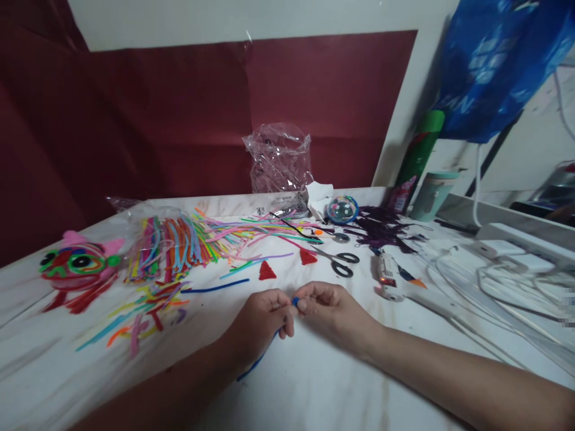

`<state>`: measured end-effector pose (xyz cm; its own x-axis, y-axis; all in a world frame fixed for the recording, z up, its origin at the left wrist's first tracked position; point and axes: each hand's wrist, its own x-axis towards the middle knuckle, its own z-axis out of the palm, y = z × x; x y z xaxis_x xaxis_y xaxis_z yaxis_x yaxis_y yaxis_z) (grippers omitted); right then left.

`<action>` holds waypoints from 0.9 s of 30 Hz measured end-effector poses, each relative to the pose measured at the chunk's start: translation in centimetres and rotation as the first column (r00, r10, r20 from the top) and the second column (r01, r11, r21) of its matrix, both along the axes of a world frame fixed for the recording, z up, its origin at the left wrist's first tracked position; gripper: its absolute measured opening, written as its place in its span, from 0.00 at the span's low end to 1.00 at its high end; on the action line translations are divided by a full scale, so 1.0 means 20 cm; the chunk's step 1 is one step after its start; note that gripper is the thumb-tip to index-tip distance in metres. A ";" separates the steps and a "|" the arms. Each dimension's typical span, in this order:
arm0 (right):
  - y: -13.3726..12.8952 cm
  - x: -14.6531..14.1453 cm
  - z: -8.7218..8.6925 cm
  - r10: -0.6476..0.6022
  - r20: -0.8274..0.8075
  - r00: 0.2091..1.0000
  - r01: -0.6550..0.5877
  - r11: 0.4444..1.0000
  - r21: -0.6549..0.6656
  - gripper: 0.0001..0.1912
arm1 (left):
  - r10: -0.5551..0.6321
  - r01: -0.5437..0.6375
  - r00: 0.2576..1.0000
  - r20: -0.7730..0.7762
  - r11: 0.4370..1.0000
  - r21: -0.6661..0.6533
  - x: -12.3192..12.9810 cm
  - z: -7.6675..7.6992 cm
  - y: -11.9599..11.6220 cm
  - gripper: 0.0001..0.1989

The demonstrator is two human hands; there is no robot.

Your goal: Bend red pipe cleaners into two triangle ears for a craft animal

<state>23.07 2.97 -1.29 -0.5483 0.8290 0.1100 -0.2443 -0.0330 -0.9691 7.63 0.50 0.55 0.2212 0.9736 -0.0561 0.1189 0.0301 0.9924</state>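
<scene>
Between my fingertips is a blue pipe cleaner (257, 361), its end coiled into a small tight roll. My left hand (265, 320) pinches it, and the loose tail hangs below that hand toward the tabletop. From the other side, my right hand (330, 308) grips the coiled end between thumb and forefinger. Two red triangular pieces (267, 270) lie just beyond my hands. Another blue pipe cleaner (220, 287) rests on the table to the left. Scissors (339, 261) with dark handles lie past my right hand.
Bundles of coloured pipe cleaners (175, 242) spread across the left and middle. A decorated animal-like figure (83, 266) sits far left. A glue gun (389, 276), cables (485, 299) and a power strip (516, 251) occupy the right. Behind are a clear ball (342, 209), purple strands (381, 228) and a cup (433, 196).
</scene>
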 end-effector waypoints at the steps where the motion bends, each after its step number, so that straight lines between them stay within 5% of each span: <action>1: 0.00 0.00 -0.01 0.000 -0.004 1.000 0.000 1.000 0.011 0.14 | -0.005 0.005 1.000 -0.006 1.000 -0.002 0.00 0.00 0.00 0.07; 6: -0.02 0.01 0.00 -0.103 0.215 0.971 0.047 0.967 0.251 0.11 | -0.027 0.026 0.998 -0.053 0.999 -0.019 0.00 -0.02 0.00 0.07; 10: -0.03 0.05 0.07 -0.252 0.464 0.849 -0.057 0.830 0.555 0.05 | -0.082 0.082 0.981 -0.177 0.997 -0.006 -0.03 -0.03 0.00 0.05; 14: -0.04 0.07 0.12 -0.254 0.529 0.810 -0.201 0.727 0.657 0.05 | -0.127 0.136 0.954 -0.272 0.991 0.015 -0.03 -0.03 -0.02 0.07; 16: -0.04 0.07 0.11 -0.242 0.526 0.816 -0.196 0.740 0.644 0.04 | -0.092 0.117 0.941 -0.327 0.991 0.059 -0.02 -0.01 -0.03 0.07; 22: -0.03 0.02 0.05 -0.204 0.344 0.916 0.049 0.911 0.409 0.06 | 0.035 -0.002 0.951 -0.309 0.994 0.105 -0.02 0.01 -0.02 0.08; 27: -0.03 0.03 0.08 -0.278 0.357 0.892 0.070 0.864 0.498 0.04 | -0.026 0.033 0.979 -0.201 0.999 0.029 -0.02 -0.02 0.01 0.10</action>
